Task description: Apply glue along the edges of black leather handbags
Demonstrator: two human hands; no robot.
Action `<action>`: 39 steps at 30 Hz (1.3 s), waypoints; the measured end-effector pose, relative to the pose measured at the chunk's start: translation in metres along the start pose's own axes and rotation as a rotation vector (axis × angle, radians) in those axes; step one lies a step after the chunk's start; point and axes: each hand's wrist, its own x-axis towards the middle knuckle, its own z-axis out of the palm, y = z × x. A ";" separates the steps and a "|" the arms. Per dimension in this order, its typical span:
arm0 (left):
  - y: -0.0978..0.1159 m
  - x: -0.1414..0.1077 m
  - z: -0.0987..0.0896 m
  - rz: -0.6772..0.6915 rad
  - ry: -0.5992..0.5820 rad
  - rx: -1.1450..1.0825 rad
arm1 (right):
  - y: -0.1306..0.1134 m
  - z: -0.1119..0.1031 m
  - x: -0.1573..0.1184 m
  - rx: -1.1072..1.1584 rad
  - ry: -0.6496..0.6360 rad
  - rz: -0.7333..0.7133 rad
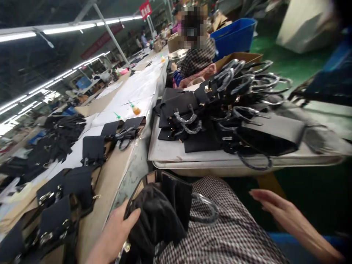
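Observation:
A black handbag (162,209) with dark lining showing lies open on the person's checkered lap, its wrapped handle (206,209) pointing right. My left hand (118,223) grips the bag's left edge, thumb over the rim. Off to the right, my right hand (271,205) hovers beside the lap, fingers extended, holding nothing and apart from the bag. Beyond the lap, a pale padded table (170,157) bears a heap of black bags (203,137) with plastic-wrapped handles.
Black bag pieces (78,183) lie along the long workbench (110,190) at left. An orange glue bottle (135,109) stands farther up. A co-worker (198,58) sits beyond the heap, near a blue bin (233,36) and a cardboard box (247,57).

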 end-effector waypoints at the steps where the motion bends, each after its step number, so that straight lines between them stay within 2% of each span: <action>1: 0.002 0.002 -0.001 0.016 -0.004 0.003 | -0.033 0.007 0.002 0.054 -0.123 -0.063; 2: 0.005 0.003 -0.002 0.023 -0.004 0.002 | -0.071 0.015 -0.003 0.098 -0.226 -0.163; 4: 0.012 0.002 -0.002 0.041 -0.016 -0.016 | -0.149 0.040 -0.024 0.170 -0.582 -0.461; 5: 0.015 -0.001 -0.003 0.054 -0.036 -0.040 | -0.183 0.057 -0.037 0.171 -0.750 -0.613; 6: 0.017 -0.005 -0.005 0.067 -0.062 -0.075 | -0.210 0.078 -0.049 0.093 -0.863 -0.708; 8: 0.015 -0.015 -0.009 0.073 -0.114 -0.168 | -0.240 0.125 -0.065 -0.307 -0.880 -0.867; 9: 0.013 -0.020 -0.011 0.065 -0.135 -0.219 | -0.244 0.150 -0.067 -0.565 -0.804 -0.916; 10: 0.008 -0.025 -0.012 0.050 -0.155 -0.264 | -0.242 0.173 -0.068 -0.663 -0.744 -0.895; 12: -0.003 -0.032 -0.013 0.021 -0.181 -0.320 | -0.231 0.210 -0.065 -0.758 -0.710 -0.870; 14: -0.018 -0.037 -0.011 0.002 -0.216 -0.359 | -0.218 0.231 -0.064 -0.808 -0.725 -0.862; 15: -0.026 -0.039 -0.008 -0.008 -0.240 -0.384 | -0.215 0.234 -0.065 -0.830 -0.743 -0.866; 17: -0.045 -0.042 -0.003 -0.030 -0.274 -0.443 | -0.215 0.226 -0.070 -0.859 -0.790 -0.884; 20: -0.071 -0.047 0.003 -0.059 -0.272 -0.528 | -0.234 0.192 -0.068 -0.841 -0.894 -0.939; 21: -0.079 -0.049 0.005 -0.063 -0.270 -0.563 | -0.244 0.181 -0.062 -0.796 -0.955 -0.964; 22: -0.086 -0.050 0.006 -0.071 -0.277 -0.606 | -0.254 0.172 -0.055 -0.671 -1.067 -0.954; 24: -0.098 -0.052 0.008 -0.101 -0.308 -0.710 | -0.273 0.167 -0.037 -0.387 -1.110 -0.958; 26: -0.107 -0.053 0.012 -0.148 -0.324 -0.818 | -0.285 0.176 -0.019 -0.212 -1.091 -1.033; 28: -0.115 -0.054 0.018 -0.197 -0.283 -0.899 | -0.287 0.196 -0.008 -0.127 -1.108 -1.093; 33: -0.134 -0.057 0.031 -0.293 -0.192 -1.021 | -0.274 0.239 -0.005 -0.102 -1.259 -1.049; 36: -0.140 -0.060 0.028 -0.267 -0.206 -0.987 | -0.271 0.252 -0.007 -0.093 -1.300 -1.010; 39: -0.141 -0.065 0.021 -0.195 -0.162 -0.811 | -0.274 0.263 -0.007 -0.131 -1.337 -0.960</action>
